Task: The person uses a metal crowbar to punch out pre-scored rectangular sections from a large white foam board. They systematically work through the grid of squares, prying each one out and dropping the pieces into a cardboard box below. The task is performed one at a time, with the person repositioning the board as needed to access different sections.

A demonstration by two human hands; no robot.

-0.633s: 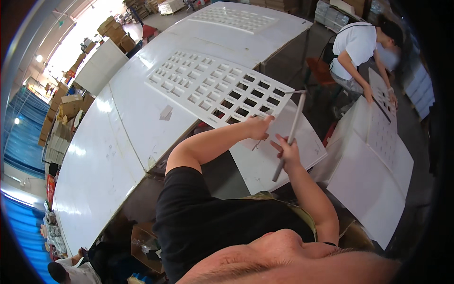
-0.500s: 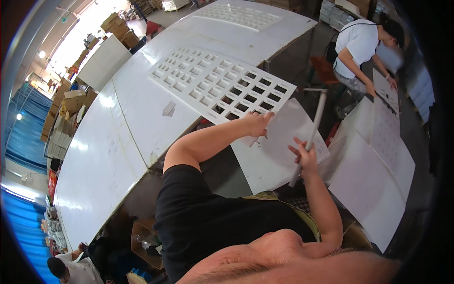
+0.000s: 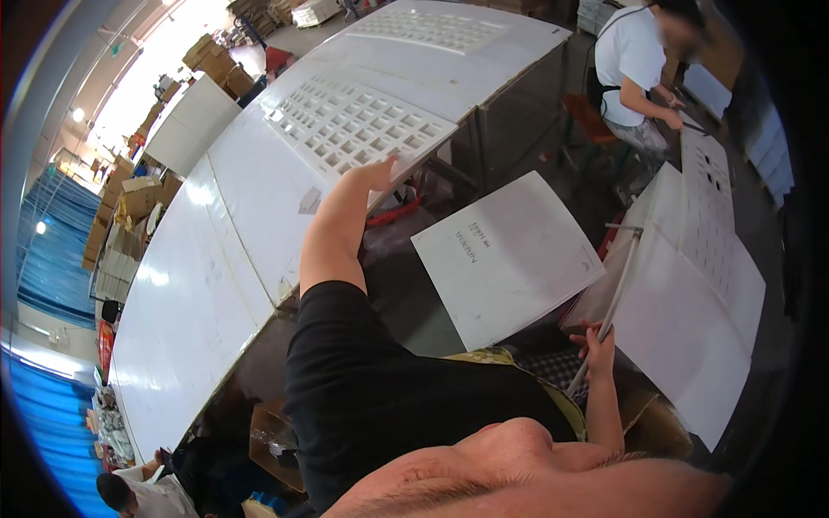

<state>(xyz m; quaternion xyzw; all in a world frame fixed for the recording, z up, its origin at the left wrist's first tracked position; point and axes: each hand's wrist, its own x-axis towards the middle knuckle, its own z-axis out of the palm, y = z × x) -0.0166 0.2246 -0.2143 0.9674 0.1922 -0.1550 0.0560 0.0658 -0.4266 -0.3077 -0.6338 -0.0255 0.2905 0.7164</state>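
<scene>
My left hand (image 3: 380, 175) is closed at the near edge of a white panel (image 3: 332, 160) pierced by rows of rectangular cutouts. The panel lies flat on the big white table, and my fingertips are partly hidden at its edge. In my right hand (image 3: 596, 347) is a long thin grey rod (image 3: 623, 289) with a short crossbar at its far end, slanting upright beside the right-hand table. Between my two hands a square white board (image 3: 509, 259) with handwriting on it lies flat, apart from both.
Another panel with cutouts (image 3: 427, 30) lies at the far end of the white table (image 3: 199, 285). To the right, a person (image 3: 635, 69) leans over a second table with white sheets (image 3: 691, 345). Cardboard boxes (image 3: 129, 203) stand at the left; another person (image 3: 151, 492) is at lower left.
The panel with cutouts has slid left and away, farther onto the table, with my left hand at its edge. My right hand and the rod have moved right and nearer, uncovering the square board.
</scene>
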